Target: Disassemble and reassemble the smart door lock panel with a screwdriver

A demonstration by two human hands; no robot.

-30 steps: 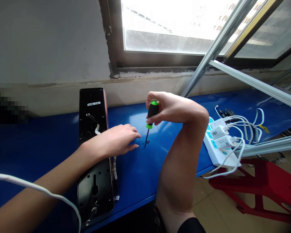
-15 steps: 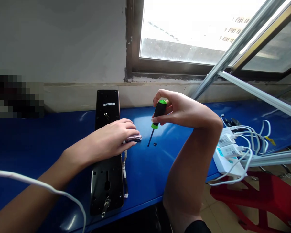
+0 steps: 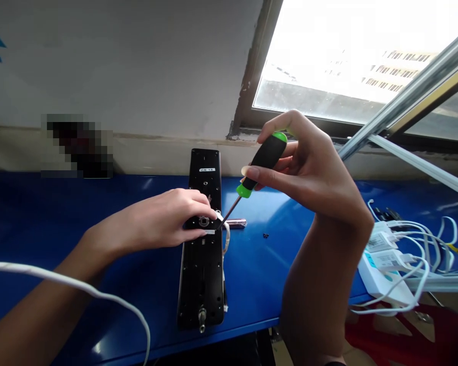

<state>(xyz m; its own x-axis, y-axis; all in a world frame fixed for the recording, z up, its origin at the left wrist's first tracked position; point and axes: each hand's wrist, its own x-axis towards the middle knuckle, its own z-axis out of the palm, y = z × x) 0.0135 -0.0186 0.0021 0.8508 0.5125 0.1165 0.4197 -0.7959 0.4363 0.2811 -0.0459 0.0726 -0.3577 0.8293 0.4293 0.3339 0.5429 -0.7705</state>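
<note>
1. A long black lock plate (image 3: 200, 284) lies flat on a blue table (image 3: 61, 190), running from near the wall at the table's back edge toward its front edge. A small label sits near the plate's far end, and a metal spindle (image 3: 202, 319) sticks out at its near end.

2. The left hand (image 3: 152, 218) lies across the plate's middle, fingers curved and partly closed. Its fingertips press on a small black piece (image 3: 194, 222) that sits on the plate, around a round metal fitting.

3. The right hand (image 3: 309, 173) is closed around the black and green handle of a screwdriver (image 3: 265, 158), gripping it between thumb and fingers. The tool tilts down, and its thin shaft reaches the small black piece just beside the left fingertips. Whether the tip sits in a screw head is hidden.

4. A few tiny dark screws (image 3: 266, 236) lie loose on the bare blue table, right of the plate. A slim metal strip (image 3: 236, 221) lies just beside the plate's right side, and white wires (image 3: 226, 239) run along that side.

5. At the table's right end sits a white power strip (image 3: 381, 282) with chargers (image 3: 379, 243) plugged in and white cables looped around them. A white cable (image 3: 61, 271) crosses the left forearm. Behind the table are a bright window (image 3: 347, 61) and aluminium rails (image 3: 416, 91).
</note>
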